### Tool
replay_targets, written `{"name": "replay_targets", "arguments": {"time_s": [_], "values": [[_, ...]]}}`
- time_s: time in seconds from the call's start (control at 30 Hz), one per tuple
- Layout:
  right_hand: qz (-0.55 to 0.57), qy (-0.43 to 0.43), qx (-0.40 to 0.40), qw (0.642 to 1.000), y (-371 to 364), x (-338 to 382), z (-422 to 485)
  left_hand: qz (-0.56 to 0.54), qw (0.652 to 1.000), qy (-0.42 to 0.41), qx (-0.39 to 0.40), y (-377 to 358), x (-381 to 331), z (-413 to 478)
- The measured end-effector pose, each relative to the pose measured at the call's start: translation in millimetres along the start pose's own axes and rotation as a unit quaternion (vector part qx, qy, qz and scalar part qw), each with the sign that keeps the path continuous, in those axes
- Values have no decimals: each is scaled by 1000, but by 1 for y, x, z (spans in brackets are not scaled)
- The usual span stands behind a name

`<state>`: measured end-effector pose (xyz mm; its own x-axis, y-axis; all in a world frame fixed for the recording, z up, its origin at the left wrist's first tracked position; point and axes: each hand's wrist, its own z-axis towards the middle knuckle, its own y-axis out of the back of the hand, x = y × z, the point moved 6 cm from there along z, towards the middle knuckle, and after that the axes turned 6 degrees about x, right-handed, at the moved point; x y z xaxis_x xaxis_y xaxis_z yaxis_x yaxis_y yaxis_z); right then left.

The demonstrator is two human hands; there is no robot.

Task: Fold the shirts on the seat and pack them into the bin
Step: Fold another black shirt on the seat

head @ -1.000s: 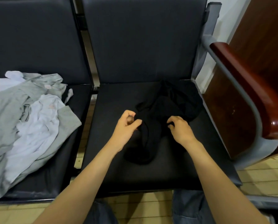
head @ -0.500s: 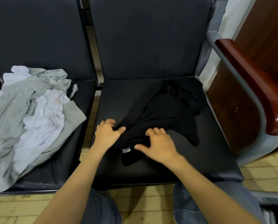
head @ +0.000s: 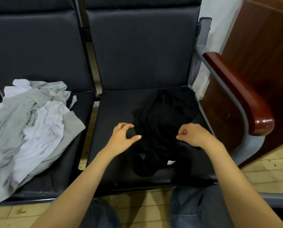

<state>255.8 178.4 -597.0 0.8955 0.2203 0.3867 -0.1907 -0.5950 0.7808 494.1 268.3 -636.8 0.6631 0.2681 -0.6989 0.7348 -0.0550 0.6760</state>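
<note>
Black shirt (head: 160, 122) lies crumpled on the right seat (head: 114, 109), white label (head: 171, 162) showing near its front edge. Left hand (head: 122, 137) sits at the shirt's left edge, fingers (head: 125, 125) curled with the thumb out and a bunch of cloth between them. Right hand (head: 193, 134) is at the right edge, fingers tucked in, apparently pinching cloth, though black on black makes this hard to confirm. Judged step: spreading the garment flat before the first fold. Next move calls for drawing both edges apart and smoothing the body square on the cushion. Pile of grey and white shirts (head: 30, 129) waits on the neighbouring seat (head: 68, 162); bin not in view. Versus half a second ago: hands were closer together with fingers splayed flat; they are now wider apart and curled, and the label has shifted rightward.
</note>
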Motion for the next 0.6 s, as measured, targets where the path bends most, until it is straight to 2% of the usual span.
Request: {"name": "replay_targets", "arguments": {"time_s": [0.03, 0.07, 0.1, 0.17, 0.23, 0.3, 0.37, 0.4, 0.47, 0.53, 0.6], "values": [[9, 8, -90, 996, 10, 2, 5, 31, 999, -28, -23, -1, -12, 9], [2, 17, -145, 989, 13, 5, 9, 58, 997, -47, -34, -4, -24, 20], [-22, 25, -156, 987, 10, 8, 16, 84, 994, -62, -37, -9, -35, 32], [-94, 36, -101, 990, -9, 14, 29, 154, 983, -97, -22, -20, -51, 52], [-143, 63, -38, 987, -25, 19, 35, 253, 957, -138, 30, -36, -54, 70], [-102, 108, 41, 988, -33, 22, 32, 311, 934, -156, 84, -45, -49, 73], [-7, 127, 126, 984, -36, 18, 23, 318, 927, -180, 81, -42, -45, 66], [33, 125, 124, 984, -34, 13, 23, 323, 925, -186, 71, -38, -45, 59], [94, 104, 13, 990, -18, 0, 31, 336, 925, -156, 81, -28, -40, 43], [99, 64, -115, 986, -5, -14, 44, 343, 928, -83, 118, -21, -30, 30], [79, 25, -132, 988, -8, -17, 57, 362, 926, -57, 89, -13, -33, 25]]}}
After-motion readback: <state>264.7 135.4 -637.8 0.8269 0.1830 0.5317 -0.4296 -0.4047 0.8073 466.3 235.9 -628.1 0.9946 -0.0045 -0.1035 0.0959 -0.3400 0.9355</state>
